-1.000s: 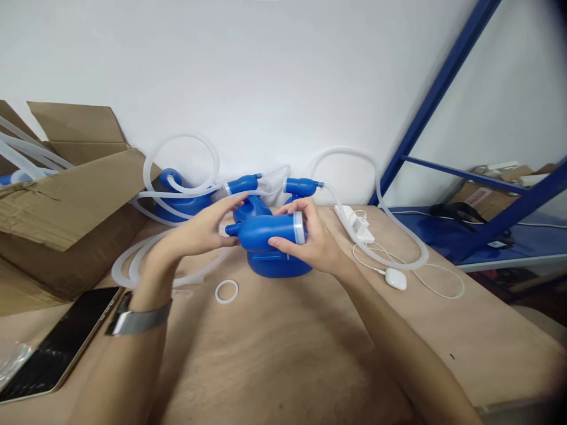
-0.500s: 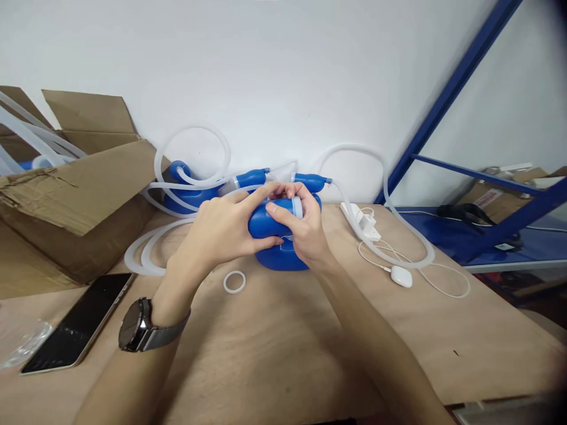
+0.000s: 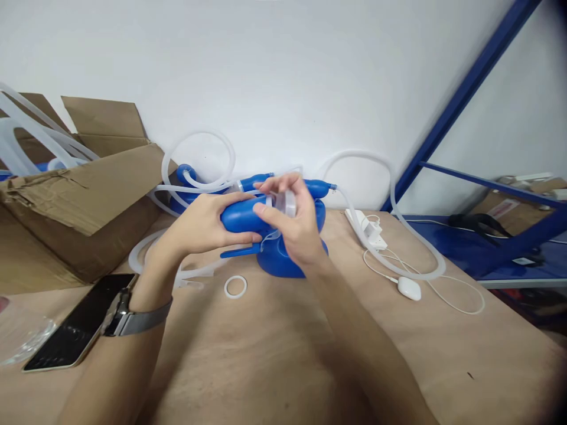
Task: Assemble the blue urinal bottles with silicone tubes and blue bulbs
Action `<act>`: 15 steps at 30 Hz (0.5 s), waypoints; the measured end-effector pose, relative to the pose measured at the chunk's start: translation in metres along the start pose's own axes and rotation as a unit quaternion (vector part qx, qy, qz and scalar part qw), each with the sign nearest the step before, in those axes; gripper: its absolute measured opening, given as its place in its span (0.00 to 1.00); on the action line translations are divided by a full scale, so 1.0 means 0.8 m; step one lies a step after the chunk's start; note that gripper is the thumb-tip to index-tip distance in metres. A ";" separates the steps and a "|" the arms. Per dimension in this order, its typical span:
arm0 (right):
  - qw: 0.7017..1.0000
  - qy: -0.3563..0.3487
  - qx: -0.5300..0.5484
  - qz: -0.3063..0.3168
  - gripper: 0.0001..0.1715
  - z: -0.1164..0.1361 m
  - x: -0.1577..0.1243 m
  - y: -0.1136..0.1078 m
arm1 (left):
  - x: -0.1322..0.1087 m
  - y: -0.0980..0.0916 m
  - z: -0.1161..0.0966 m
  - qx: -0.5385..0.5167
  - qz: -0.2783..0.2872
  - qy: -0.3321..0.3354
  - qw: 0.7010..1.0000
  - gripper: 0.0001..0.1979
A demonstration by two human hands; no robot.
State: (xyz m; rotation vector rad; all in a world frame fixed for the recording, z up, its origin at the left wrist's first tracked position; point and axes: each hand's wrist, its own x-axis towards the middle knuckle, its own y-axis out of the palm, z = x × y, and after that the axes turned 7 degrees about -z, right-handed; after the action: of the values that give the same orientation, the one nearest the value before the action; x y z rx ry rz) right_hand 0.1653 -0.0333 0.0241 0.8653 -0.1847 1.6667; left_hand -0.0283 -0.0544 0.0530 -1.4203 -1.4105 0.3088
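My left hand point(image 3: 199, 222) wraps around the body of a blue plastic bottle point(image 3: 241, 215), which lies on its side above the table. My right hand point(image 3: 290, 219) pinches a translucent collar point(image 3: 284, 203) at the bottle's open end, its fingers partly covering the collar. A thin blue spout point(image 3: 239, 252) sticks out to the left below the bottle. Under both hands stands a larger blue container point(image 3: 283, 264). A white ring point(image 3: 235, 287) lies on the wooden table point(image 3: 283, 360) just in front of it, touching neither hand.
Translucent silicone tubing point(image 3: 199, 141) loops around further blue fittings point(image 3: 254, 182) by the wall. A cardboard box point(image 3: 75, 200) stands left, a smartphone point(image 3: 77, 321) lies near it, and a power strip point(image 3: 365, 229) sits right. A blue metal shelf frame point(image 3: 460, 112) rises beyond the table.
The blue bottle has shifted left and turned, exposing its spout. My right hand has moved from its body to the translucent collar, while my left hand has slid toward the bottle's far end.
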 end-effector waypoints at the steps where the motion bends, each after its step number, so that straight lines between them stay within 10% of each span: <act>1: 1.000 0.008 -0.013 0.009 0.22 -0.006 0.000 0.000 | 0.000 -0.005 0.010 0.012 0.029 -0.008 0.999 0.45; 8: 0.988 0.054 -0.141 -0.015 0.18 -0.025 0.025 -0.054 | -0.010 -0.038 0.062 0.084 0.069 -0.128 0.986 0.40; 15: 0.869 0.119 -0.377 0.299 0.29 -0.011 -0.001 -0.040 | -0.005 -0.025 0.044 0.117 0.044 -0.098 0.987 0.41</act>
State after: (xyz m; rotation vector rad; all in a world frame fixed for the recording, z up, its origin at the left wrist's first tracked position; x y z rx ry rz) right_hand 0.1897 -0.0197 0.0069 -0.0176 -0.9406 2.0086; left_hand -0.0677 -0.0460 0.0525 -1.2860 -1.4188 0.6641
